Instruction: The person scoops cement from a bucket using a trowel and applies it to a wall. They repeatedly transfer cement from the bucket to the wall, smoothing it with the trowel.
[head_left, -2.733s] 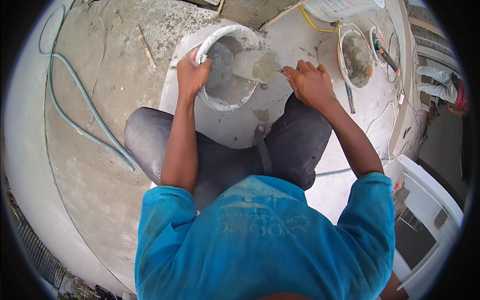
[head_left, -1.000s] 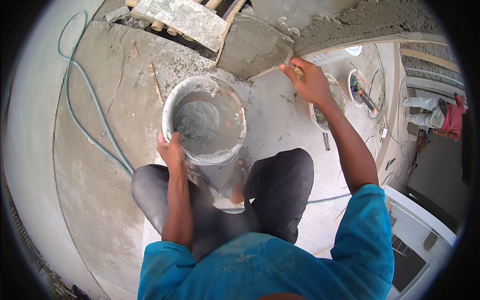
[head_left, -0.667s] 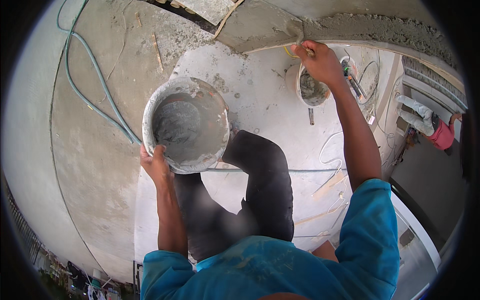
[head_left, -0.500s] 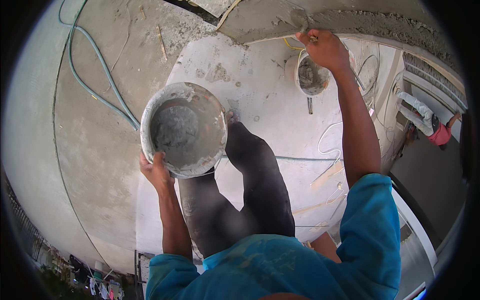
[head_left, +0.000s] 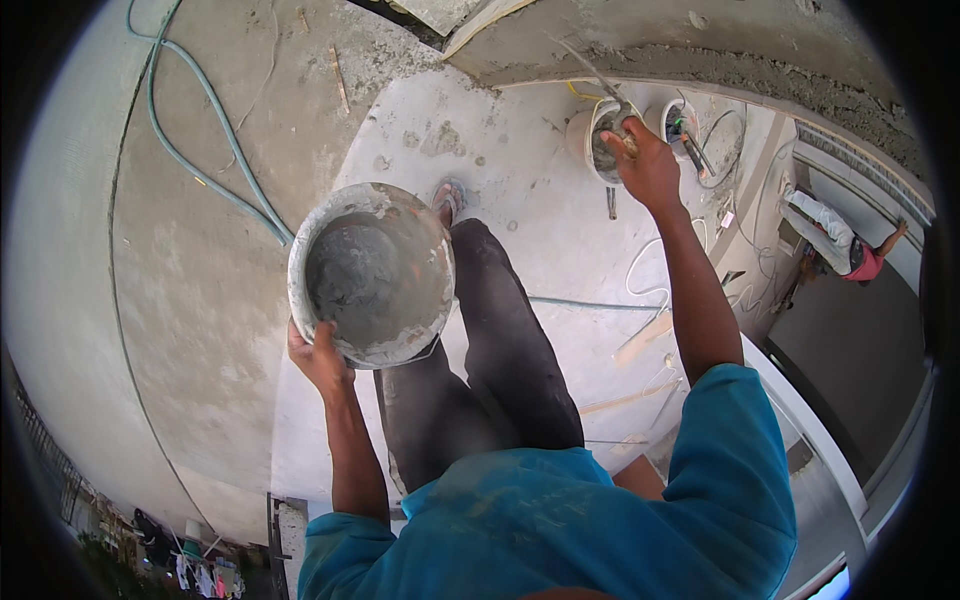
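My left hand [head_left: 320, 360] grips the near-left rim of a mortar-smeared bucket [head_left: 440, 215], thumb over the edge and fingers outside. Wet grey mortar [head_left: 355, 265] lies in the bucket, which tilts so its inside shows. Up and to the right, my right hand [head_left: 650, 165] is closed around the handle of a trowel [head_left: 597, 72]. Its thin blade points up and left, toward a plastered wall [head_left: 640, 45] with a rough band of wet mortar along it. Below the trowel, on the floor, a second bucket [head_left: 578, 135] holds more grey mortar, partly hidden by my right hand.
A third bucket [head_left: 655, 118] with tools in it stands beside the second one. A blue-green hose [head_left: 215, 105] lies at left. A white cable [head_left: 635, 270] and wood strips [head_left: 640, 340] lie at right. Another person [head_left: 835, 240] is at the far right.
My right hand with the trowel has come down and away from the wall, toward me. The held bucket has shifted slightly down, and one of my feet now shows beyond it.
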